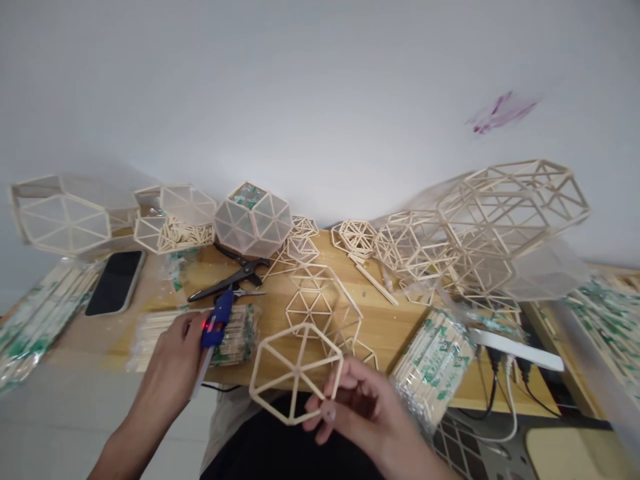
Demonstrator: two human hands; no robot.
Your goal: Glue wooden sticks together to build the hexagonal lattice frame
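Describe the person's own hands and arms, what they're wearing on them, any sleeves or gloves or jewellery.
Both the left hand and the right hand are bare, without gloves. No rings, watch or bracelet show. Both forearms are uncovered as far as the picture edge; no sleeves appear.

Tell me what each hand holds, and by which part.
The right hand pinches the wooden hexagon frame at its right corner. The left hand grips the blue glue gun by its handle.
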